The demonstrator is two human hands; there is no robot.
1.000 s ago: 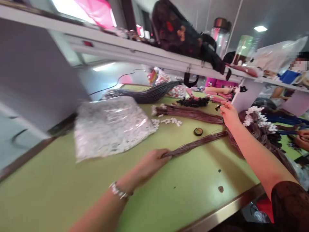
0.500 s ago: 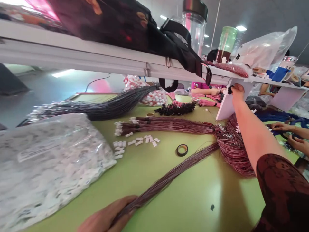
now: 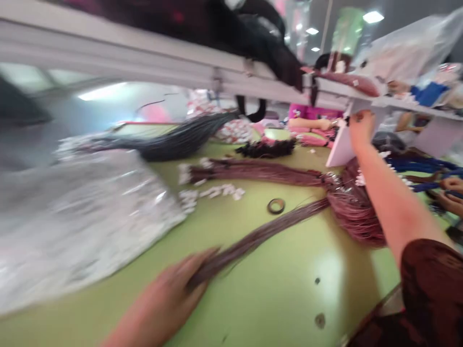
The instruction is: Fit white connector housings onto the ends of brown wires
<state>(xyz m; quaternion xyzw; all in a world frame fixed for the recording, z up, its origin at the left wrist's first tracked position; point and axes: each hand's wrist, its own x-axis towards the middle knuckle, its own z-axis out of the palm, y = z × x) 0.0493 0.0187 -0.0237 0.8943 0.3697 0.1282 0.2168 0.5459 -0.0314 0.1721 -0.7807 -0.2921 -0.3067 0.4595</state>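
My left hand [image 3: 177,289] is closed around the near end of a bundle of thin brown wires [image 3: 260,236], low over the green table. From there the bundle runs back to the right, to a large coil of reddish-brown wires [image 3: 356,217]. My right hand [image 3: 362,126] is stretched far out at the front edge of a white upright panel [image 3: 342,142] under the shelf. Its fingers are bent together at a small black piece [image 3: 347,119] on that edge; blur hides its exact kind. A roll of black tape [image 3: 276,206] lies beside the brown bundle.
At left lies a large clear bag of white parts [image 3: 83,217]. White connectors [image 3: 226,190], a tied brown wire bundle [image 3: 260,172], black wires [image 3: 181,140] and black pieces [image 3: 265,148] lie behind. A shelf [image 3: 144,62] crosses above. A co-worker's hands [image 3: 450,195] are at far right.
The view has tipped downward and blurred, so the table sits higher in it. My left hand still grips the brown wires and shows more fully. My right hand stays at the panel edge.
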